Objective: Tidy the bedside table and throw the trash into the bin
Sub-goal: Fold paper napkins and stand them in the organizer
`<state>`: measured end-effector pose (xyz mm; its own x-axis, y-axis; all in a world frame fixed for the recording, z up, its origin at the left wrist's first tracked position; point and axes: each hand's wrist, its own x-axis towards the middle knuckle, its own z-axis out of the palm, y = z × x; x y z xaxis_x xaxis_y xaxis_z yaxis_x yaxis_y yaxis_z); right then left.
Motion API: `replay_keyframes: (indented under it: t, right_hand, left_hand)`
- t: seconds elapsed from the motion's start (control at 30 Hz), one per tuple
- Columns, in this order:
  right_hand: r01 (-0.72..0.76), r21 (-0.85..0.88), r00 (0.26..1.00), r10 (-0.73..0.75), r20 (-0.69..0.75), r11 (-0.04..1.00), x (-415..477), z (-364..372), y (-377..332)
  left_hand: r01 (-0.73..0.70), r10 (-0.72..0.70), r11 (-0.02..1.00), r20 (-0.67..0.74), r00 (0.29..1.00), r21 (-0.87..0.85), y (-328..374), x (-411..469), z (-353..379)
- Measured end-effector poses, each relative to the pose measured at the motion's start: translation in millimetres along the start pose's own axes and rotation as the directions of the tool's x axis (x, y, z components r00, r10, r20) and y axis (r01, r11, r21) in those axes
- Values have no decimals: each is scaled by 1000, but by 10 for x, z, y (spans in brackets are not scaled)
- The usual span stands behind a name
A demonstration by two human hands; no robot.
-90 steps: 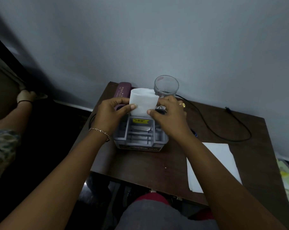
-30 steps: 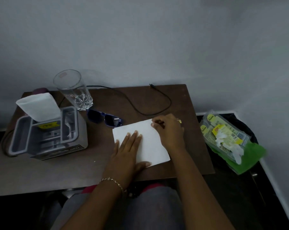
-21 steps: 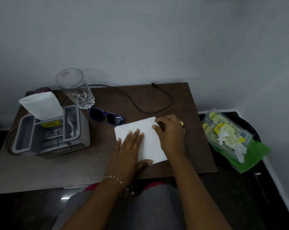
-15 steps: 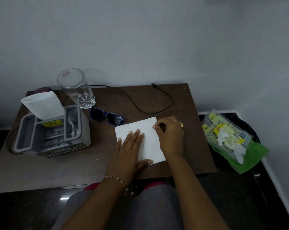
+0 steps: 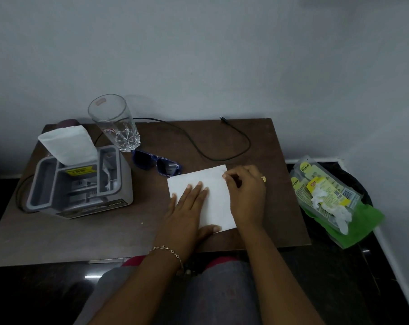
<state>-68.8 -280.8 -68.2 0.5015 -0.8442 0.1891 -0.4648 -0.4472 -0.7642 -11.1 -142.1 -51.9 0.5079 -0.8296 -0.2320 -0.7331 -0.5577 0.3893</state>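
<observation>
At the bottom of the frame a lap in grey cloth [image 5: 198, 292] sits against the near edge of the brown bedside table [image 5: 81, 233]. Above it, at center, the left hand [image 5: 187, 207], with a bracelet [image 5: 168, 252] on the wrist, lies flat with straight fingers pressing down a white sheet of paper [image 5: 214, 191]. The right hand [image 5: 246, 195], wearing 1 gold ring [image 5: 264, 178], has its fingers curled, and thumb and forefinger pinch the sheet's upper right corner. The sheet lies on the table right of center, near the front edge.

At the left stands a grey organizer [image 5: 81, 186] with a folded white paper [image 5: 68, 145] sticking up from it. Blue sunglasses [image 5: 156, 161] lie between the organizer and the sheet, just touching the sheet's far edge. Farther back an upright clear glass [image 5: 115, 124] stands beside the organizer, and a black cable [image 5: 222, 148] loops across the rear of the table.

At the right of the frame, on the floor, the black-lined bin [image 5: 360, 184] holds yellow-green packets [image 5: 320, 184] and crumpled white tissue [image 5: 325, 200].
</observation>
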Motion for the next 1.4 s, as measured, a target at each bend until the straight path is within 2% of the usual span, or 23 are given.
replay_keyframes:
  t: [0.33,0.43,0.5,0.57,0.6,0.67,0.7,0.8,1.0,1.07,1.13,1.23,1.33,1.4]
  right_hand:
    - [103,162,995,-100,-24,981,-115,-78,72]
    - [101,195,994,-108,25,976,-115,-96,76]
    - [101,249,988,-125,85,963,-107,-140,71]
    - [62,330,983,-116,146,942,-113,-204,83]
    - [10,372,979,-85,187,928,-123,-244,86]
    - [-104,446,962,-24,273,889,-145,-320,93]
    - [-150,479,953,-4,304,865,-150,-354,96]
    - [-236,534,940,51,337,812,-129,-422,85]
    - [-231,521,946,65,317,822,-108,-416,51]
    - [-227,497,941,57,334,838,-96,-411,39]
    - [-245,445,920,61,388,861,-77,-427,22]
    - [-298,394,882,93,462,869,-37,-501,-33]
    - [-477,454,786,134,603,752,-10,-563,-200]
    - [-624,505,696,130,707,596,-21,-563,-319]
  left_hand:
    - [4,-4,1000,9,1000,24,0,6,0]
    - [7,-7,1000,-20,1000,-3,-18,17,34]
    - [-12,-11,993,-191,981,-119,-35,11,19]
    - [19,-140,957,-400,906,-290,-61,4,-58]
    - [58,-241,922,-449,860,-383,-96,11,-114]
    - [124,-406,827,-430,807,-549,-229,45,-196]
    - [135,-428,801,-399,811,-583,-302,67,-221]
    - [94,-358,797,-340,870,-597,-432,115,-244]
    - [-8,-248,788,-330,911,-615,-419,136,-197]
    - [-13,-273,676,-266,925,-737,-337,100,-255]
    - [-39,-242,498,-182,953,-866,-231,49,-348]
    - [-47,-208,258,-103,973,-965,-110,-36,-525]
    - [-6,-196,-18,-3,981,-1000,-32,-114,-702]
    - [3,-181,-103,22,983,-995,8,-155,-793]
